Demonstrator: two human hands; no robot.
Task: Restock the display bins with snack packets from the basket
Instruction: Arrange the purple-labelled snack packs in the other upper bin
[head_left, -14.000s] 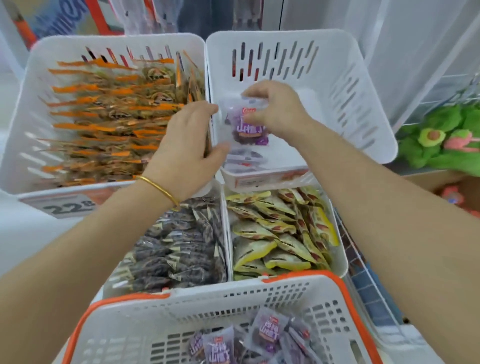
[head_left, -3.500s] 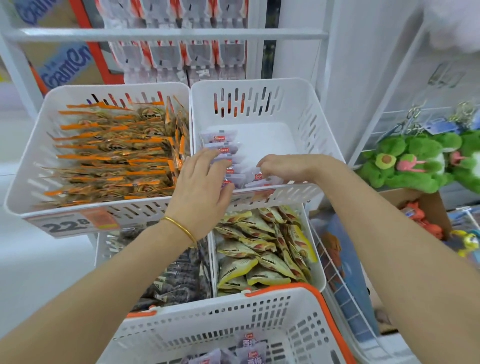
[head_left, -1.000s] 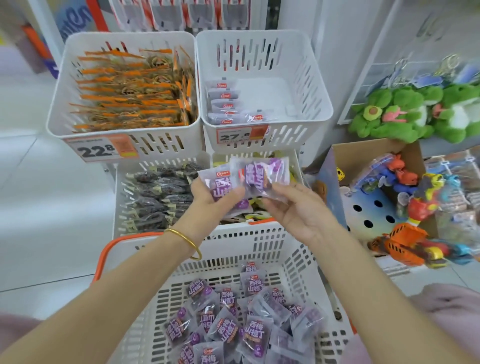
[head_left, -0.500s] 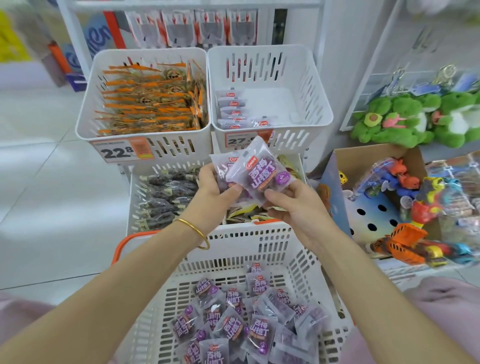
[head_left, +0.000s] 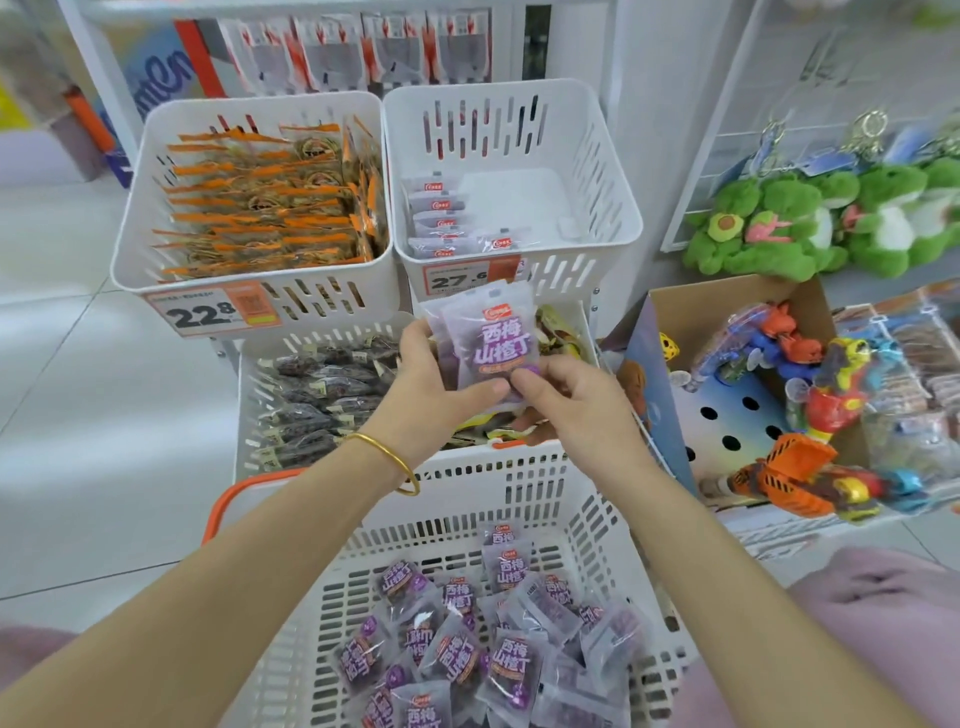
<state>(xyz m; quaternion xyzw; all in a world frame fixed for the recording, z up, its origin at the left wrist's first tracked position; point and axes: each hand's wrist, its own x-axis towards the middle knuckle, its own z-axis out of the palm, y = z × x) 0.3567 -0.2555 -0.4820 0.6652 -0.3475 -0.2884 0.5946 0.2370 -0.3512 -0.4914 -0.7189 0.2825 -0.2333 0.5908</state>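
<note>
Both hands hold a small stack of purple snack packets (head_left: 491, 338) upright above the lower bins. My left hand (head_left: 436, 384) grips the stack from the left, thumb across the front packet. My right hand (head_left: 566, 400) pinches the bottom right corner. Below them the white basket (head_left: 519, 488) with an orange rim holds several more purple packets (head_left: 467, 654). The upper right display bin (head_left: 602, 171) has a short row of the same packets (head_left: 441, 218) along its left side.
The upper left bin (head_left: 135, 218) is full of orange packets. Lower bins hold dark packets (head_left: 322, 400) and yellow packets (head_left: 561, 332). A cardboard box of toys (head_left: 779, 395) and green plush toys (head_left: 810, 228) stand at the right.
Both hands have squared the purple packets into an upright stack and lifted it slightly toward the bins. The view has tilted up a little.
</note>
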